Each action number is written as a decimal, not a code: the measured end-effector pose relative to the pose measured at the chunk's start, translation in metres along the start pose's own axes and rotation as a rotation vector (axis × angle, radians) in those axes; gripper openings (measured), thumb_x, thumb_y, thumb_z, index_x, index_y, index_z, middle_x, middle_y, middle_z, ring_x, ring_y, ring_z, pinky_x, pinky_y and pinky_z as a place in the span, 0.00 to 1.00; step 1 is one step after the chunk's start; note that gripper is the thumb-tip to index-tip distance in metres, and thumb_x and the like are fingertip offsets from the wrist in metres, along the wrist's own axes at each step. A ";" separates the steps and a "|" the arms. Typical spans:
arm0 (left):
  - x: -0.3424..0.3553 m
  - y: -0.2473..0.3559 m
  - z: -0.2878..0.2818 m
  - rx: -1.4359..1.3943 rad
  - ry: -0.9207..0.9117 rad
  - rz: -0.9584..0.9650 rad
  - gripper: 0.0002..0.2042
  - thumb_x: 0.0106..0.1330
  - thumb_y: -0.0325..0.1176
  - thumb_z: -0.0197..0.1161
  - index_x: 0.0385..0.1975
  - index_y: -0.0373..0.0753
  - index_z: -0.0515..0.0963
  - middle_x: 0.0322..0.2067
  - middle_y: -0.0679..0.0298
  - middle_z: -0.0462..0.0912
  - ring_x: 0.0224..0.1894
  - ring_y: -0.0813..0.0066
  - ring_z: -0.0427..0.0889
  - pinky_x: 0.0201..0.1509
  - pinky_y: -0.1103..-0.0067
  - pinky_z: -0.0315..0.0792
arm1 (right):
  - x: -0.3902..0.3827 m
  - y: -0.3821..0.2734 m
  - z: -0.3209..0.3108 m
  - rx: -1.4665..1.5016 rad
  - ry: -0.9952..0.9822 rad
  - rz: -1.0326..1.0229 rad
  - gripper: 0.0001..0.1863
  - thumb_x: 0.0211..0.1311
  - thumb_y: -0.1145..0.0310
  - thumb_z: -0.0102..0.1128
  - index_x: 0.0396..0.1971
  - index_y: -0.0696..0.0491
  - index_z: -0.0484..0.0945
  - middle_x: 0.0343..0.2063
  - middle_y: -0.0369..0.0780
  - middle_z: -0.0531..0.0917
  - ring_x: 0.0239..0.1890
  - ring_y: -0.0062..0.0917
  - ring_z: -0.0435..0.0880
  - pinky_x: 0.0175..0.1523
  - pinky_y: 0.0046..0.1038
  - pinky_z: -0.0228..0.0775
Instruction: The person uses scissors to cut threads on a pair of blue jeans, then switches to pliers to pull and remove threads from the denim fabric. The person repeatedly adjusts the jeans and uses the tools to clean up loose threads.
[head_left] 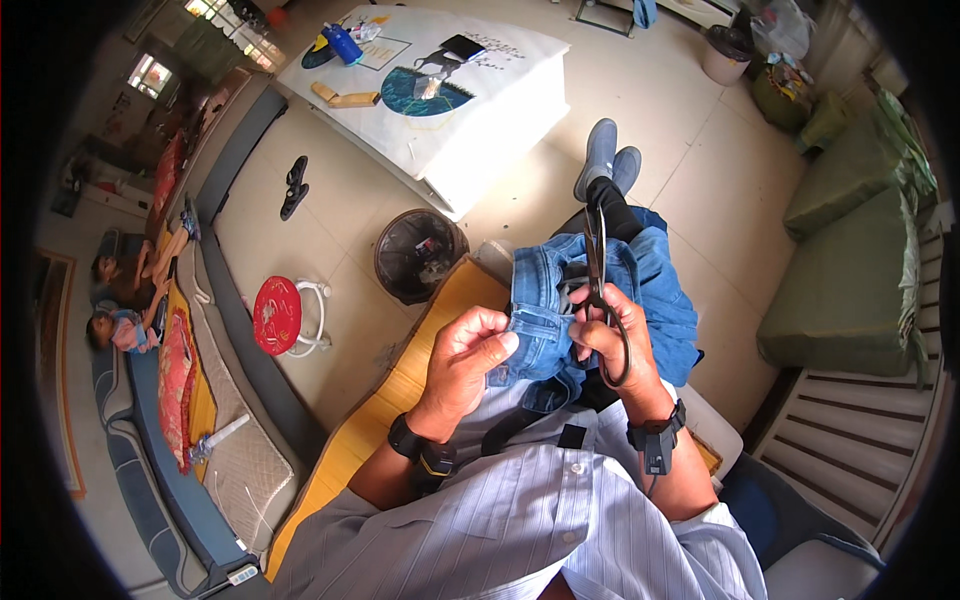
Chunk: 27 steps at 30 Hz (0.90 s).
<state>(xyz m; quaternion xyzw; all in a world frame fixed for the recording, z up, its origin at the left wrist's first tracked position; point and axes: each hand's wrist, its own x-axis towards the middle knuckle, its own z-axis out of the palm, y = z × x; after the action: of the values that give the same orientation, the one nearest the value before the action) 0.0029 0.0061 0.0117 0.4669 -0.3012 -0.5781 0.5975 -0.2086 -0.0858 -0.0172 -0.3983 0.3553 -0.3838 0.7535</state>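
Observation:
A pair of blue denim jeans (660,290) lies across my lap, its waistband bunched up between my hands. My left hand (462,365) pinches the waistband on its left side, thumb pressed on the cloth. In my right hand (618,340) is a pair of dark metal scissors (595,250), with the blades pointing away from me and the handle loops by my fingers. The thumb and fingertips of that hand also touch the waistband's right side. Whether the scissor blades are fully closed is hard to make out.
Ahead stands a white covered table (500,95) with a blue bottle (342,44). Nearer are a black-lined trash bin (385,255) and a red-topped stool (277,315). Two people (130,330) are on the sofa at left. Green wrapped bundles (850,280) lie at right.

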 end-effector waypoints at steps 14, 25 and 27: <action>0.003 -0.004 -0.002 -0.061 0.059 0.014 0.07 0.71 0.22 0.68 0.44 0.37 0.79 0.36 0.73 0.80 0.37 0.88 0.77 0.43 0.85 0.71 | 0.002 0.007 0.000 0.070 -0.008 0.031 0.17 0.58 0.76 0.62 0.48 0.58 0.77 0.27 0.33 0.77 0.22 0.15 0.75 0.27 0.20 0.68; 0.003 0.003 0.003 -0.040 0.019 -0.037 0.07 0.69 0.21 0.67 0.44 0.36 0.79 0.37 0.72 0.81 0.38 0.87 0.77 0.45 0.84 0.72 | 0.004 0.011 0.001 0.125 0.013 0.037 0.17 0.58 0.77 0.63 0.49 0.57 0.78 0.28 0.34 0.80 0.22 0.16 0.76 0.27 0.21 0.69; 0.001 -0.003 0.002 -0.003 0.041 -0.032 0.07 0.70 0.21 0.68 0.44 0.36 0.79 0.36 0.72 0.81 0.37 0.87 0.77 0.43 0.84 0.72 | 0.004 0.011 0.001 0.106 0.026 0.031 0.17 0.58 0.77 0.64 0.49 0.58 0.78 0.29 0.34 0.81 0.23 0.16 0.77 0.27 0.21 0.70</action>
<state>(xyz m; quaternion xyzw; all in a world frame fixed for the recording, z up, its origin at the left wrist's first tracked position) 0.0000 0.0047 0.0098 0.4824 -0.2804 -0.5783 0.5952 -0.2027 -0.0843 -0.0272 -0.3472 0.3504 -0.3957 0.7747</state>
